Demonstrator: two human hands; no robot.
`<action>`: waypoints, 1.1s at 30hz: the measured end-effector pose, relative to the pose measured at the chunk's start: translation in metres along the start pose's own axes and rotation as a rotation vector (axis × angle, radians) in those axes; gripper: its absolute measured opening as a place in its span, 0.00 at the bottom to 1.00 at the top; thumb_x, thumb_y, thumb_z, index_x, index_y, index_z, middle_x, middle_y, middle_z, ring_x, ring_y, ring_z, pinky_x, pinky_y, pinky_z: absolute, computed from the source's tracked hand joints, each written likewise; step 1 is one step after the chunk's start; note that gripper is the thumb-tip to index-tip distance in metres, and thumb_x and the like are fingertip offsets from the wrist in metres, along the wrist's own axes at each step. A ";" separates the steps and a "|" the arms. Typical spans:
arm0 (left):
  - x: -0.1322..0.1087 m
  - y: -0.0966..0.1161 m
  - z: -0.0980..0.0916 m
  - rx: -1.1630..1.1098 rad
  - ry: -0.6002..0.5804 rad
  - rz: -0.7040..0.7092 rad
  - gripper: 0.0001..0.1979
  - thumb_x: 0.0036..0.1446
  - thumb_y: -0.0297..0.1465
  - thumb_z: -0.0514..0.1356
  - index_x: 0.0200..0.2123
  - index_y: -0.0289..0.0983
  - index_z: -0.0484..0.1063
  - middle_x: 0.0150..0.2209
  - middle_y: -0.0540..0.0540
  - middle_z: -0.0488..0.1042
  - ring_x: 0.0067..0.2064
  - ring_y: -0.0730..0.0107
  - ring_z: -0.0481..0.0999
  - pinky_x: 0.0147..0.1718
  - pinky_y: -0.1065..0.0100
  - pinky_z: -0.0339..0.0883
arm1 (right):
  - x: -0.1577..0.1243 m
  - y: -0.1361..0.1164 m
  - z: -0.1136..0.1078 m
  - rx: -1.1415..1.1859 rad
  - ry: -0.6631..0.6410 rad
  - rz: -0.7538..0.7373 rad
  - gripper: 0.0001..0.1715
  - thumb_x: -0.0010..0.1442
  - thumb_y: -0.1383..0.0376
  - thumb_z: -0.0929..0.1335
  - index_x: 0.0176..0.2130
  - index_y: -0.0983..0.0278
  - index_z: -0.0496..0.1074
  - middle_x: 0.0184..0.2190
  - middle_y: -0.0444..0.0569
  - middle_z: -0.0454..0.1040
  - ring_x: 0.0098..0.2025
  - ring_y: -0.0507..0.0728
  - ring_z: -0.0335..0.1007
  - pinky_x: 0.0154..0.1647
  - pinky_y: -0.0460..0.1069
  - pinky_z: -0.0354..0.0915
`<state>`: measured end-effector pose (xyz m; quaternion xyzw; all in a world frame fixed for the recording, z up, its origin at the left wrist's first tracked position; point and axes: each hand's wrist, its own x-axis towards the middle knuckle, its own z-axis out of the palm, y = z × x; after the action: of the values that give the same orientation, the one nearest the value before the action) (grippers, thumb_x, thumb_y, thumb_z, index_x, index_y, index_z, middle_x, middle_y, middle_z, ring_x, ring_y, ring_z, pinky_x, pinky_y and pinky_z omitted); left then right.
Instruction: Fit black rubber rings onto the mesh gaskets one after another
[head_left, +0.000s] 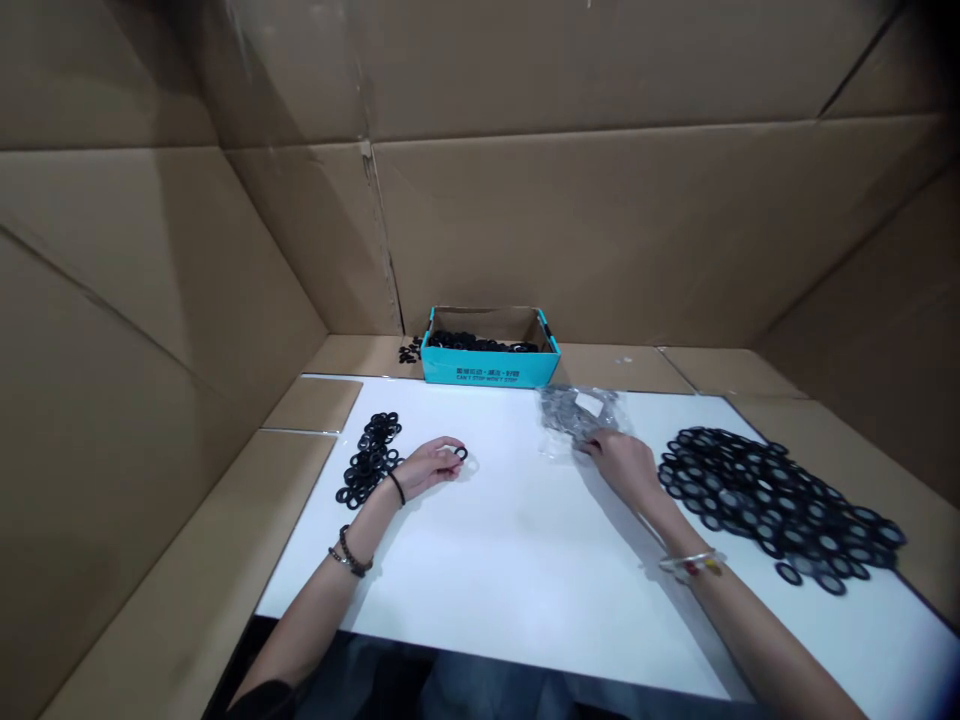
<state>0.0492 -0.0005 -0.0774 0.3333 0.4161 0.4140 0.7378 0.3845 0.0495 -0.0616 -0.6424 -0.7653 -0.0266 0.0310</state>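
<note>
My left hand rests on the white table top, fingers curled round a small black ring. A small pile of black rings lies just left of it. My right hand reaches forward, and its fingertips touch a heap of clear plastic bags. What the fingers grip is hard to make out. A large spread of black rings with pale centres lies to the right of that hand.
A teal cardboard box holding black rings stands at the back, with a few loose rings beside its left corner. Brown cardboard walls enclose the table on three sides.
</note>
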 end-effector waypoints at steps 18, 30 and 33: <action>-0.038 0.113 0.070 0.908 0.188 0.652 0.11 0.49 0.34 0.62 0.36 0.36 0.72 0.32 0.46 0.75 0.34 0.70 0.74 0.38 0.69 0.64 | -0.013 -0.020 -0.061 0.959 0.166 -0.124 0.15 0.54 0.57 0.65 0.29 0.66 0.73 0.27 0.50 0.75 0.29 0.55 0.70 0.30 0.47 0.64; -0.054 0.128 0.125 0.895 0.107 0.759 0.10 0.50 0.33 0.62 0.37 0.37 0.74 0.30 0.47 0.76 0.33 0.70 0.73 0.35 0.69 0.66 | -0.008 -0.109 -0.153 1.596 -0.078 -0.317 0.14 0.47 0.58 0.72 0.23 0.66 0.68 0.20 0.43 0.69 0.22 0.48 0.65 0.24 0.44 0.63; -0.052 0.127 0.121 0.842 0.111 0.763 0.09 0.50 0.32 0.62 0.36 0.37 0.75 0.33 0.46 0.77 0.36 0.69 0.74 0.37 0.69 0.67 | -0.008 -0.113 -0.150 1.491 0.017 -0.288 0.15 0.49 0.57 0.71 0.22 0.66 0.66 0.20 0.43 0.68 0.22 0.48 0.63 0.24 0.44 0.61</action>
<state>0.0983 -0.0092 0.0981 0.7031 0.4335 0.4663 0.3167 0.2767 0.0105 0.0868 -0.3449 -0.6566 0.4890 0.4591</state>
